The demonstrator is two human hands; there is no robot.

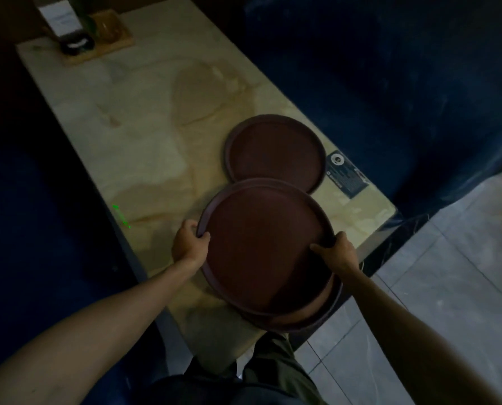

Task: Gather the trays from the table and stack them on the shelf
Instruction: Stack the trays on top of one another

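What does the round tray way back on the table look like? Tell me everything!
The far tray is round, dark reddish brown, with a low raised rim and a bare, flat inside. It looks like plastic. It lies flat on the pale table near the right edge, beside a dark card. No hand touches it. The held tray covers its near edge.

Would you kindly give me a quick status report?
Both hands, left and right, gripping top tray. Another tray on table. Nothing blocking.

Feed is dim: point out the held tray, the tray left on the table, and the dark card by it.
Held tray (261, 247): head view, centre of its flat.
Table tray (276, 152): head view, middle of its flat.
Dark card (346, 174): head view, card's centre.
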